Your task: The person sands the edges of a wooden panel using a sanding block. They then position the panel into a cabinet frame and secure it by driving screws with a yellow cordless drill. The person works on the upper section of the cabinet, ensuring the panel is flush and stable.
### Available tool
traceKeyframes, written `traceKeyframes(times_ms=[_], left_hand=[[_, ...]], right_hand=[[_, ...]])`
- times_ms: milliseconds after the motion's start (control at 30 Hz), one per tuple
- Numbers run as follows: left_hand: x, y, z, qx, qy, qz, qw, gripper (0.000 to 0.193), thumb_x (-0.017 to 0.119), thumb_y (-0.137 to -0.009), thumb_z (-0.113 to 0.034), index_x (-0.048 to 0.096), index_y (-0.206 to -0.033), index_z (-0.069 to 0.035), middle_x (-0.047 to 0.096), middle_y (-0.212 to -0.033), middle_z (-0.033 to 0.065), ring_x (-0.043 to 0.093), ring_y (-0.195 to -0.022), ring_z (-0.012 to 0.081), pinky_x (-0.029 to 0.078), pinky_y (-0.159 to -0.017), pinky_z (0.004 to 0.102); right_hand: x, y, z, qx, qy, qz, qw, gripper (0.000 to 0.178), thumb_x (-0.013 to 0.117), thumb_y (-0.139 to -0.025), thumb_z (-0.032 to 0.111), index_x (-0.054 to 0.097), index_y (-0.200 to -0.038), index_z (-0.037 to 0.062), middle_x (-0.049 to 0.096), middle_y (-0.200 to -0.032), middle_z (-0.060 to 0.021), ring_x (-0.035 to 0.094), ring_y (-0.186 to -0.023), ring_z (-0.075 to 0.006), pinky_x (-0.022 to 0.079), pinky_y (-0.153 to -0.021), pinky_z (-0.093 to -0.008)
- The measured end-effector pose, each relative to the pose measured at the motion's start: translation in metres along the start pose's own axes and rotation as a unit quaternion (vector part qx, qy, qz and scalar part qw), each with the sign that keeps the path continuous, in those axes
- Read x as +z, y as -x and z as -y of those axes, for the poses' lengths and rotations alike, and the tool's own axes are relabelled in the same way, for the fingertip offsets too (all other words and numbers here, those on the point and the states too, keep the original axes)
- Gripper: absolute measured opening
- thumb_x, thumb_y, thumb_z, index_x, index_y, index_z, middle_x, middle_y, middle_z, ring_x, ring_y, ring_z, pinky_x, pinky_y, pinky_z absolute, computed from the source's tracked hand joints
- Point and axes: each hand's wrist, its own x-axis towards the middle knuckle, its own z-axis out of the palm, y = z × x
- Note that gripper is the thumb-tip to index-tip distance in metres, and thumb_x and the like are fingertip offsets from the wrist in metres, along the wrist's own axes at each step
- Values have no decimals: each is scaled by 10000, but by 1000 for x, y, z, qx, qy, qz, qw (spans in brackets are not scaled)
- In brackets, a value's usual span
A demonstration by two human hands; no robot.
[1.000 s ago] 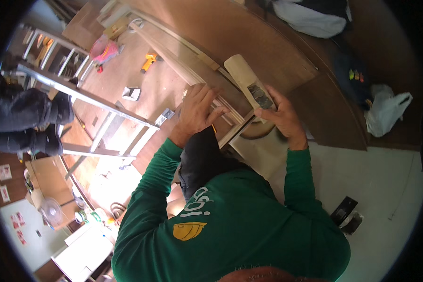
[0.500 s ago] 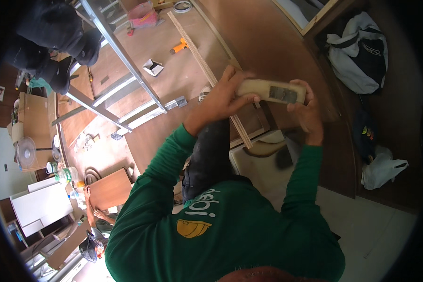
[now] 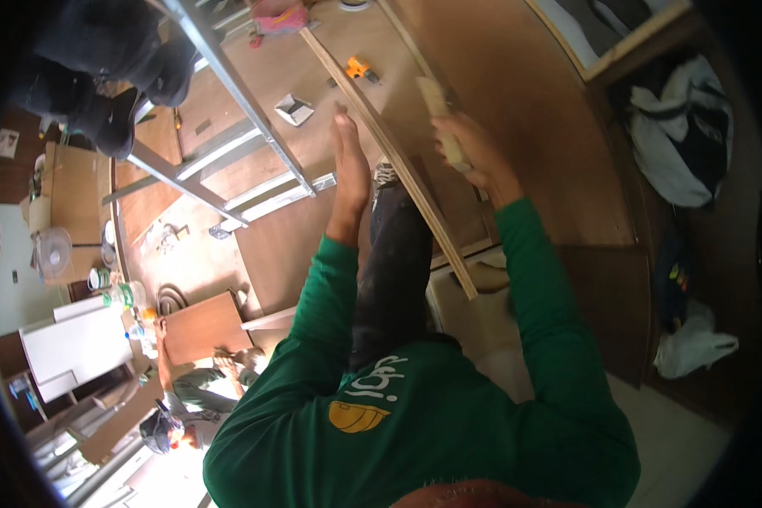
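Note:
A long thin wooden strip [image 3: 398, 165] runs diagonally from the top centre down to near my legs. My left hand [image 3: 351, 161] is stretched out flat with its fingers straight, lying against the strip's left side and holding nothing. My right hand [image 3: 476, 157] is just right of the strip, closed around a pale elongated hand tool [image 3: 438, 106] that sticks out above my fingers. Both green sleeves reach forward, and my dark trouser leg [image 3: 394, 271] shows between them.
A metal ladder frame [image 3: 229, 102] crosses the upper left, with someone's dark shoes [image 3: 110, 68] on it. An orange tool [image 3: 360, 68] and a small white box [image 3: 295, 108] lie on the brown floor. Another person [image 3: 186, 398] sits at lower left. Bags [image 3: 677, 152] lie at right.
My left hand has let go of the pale tool and moved left onto the strip. My right hand alone holds the tool, raised further away from me.

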Motion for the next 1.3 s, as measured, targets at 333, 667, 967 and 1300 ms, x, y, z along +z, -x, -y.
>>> traceKeyframes(times_ms=[333, 667, 967, 1300], left_hand=[[-29, -134, 91, -176, 312, -99, 928, 522, 373, -1115, -490, 586, -1306, -53, 682, -1114, 98, 673, -940, 218, 584, -814, 368], [-23, -242, 117, -149, 309, -46, 938, 519, 386, -1089, -538, 615, -1235, -96, 678, -1078, 78, 668, -960, 254, 573, -866, 403], [0, -268, 147, -157, 126, -94, 975, 637, 398, -1068, -583, 552, -1368, -43, 624, -1153, 169, 654, -967, 323, 604, -761, 451], [-16, -333, 187, -28, -35, -62, 997, 609, 395, -1065, -511, 565, -1393, -27, 628, -1228, 149, 619, -1017, 313, 528, -890, 432]], right_hand=[[114, -252, 23, -199, 303, 154, 919, 487, 513, -1025, 450, 722, -1065, 13, 718, -1092, -143, 667, -972, -230, 533, -847, -388], [98, -202, 65, -323, 405, 74, 852, 555, 452, -1044, 449, 608, -1287, -25, 686, -1164, -280, 666, -1111, -380, 519, -947, -463], [26, 5, 25, -226, 410, -11, 884, 486, 459, -1073, 340, 518, -1371, -38, 647, -1201, -311, 607, -1140, -486, 469, -990, -511], [-13, 231, -24, -6, 360, -18, 933, 669, 493, -1075, 343, 327, -1531, -119, 458, -1499, -354, 461, -1410, -447, 353, -1174, -452]])
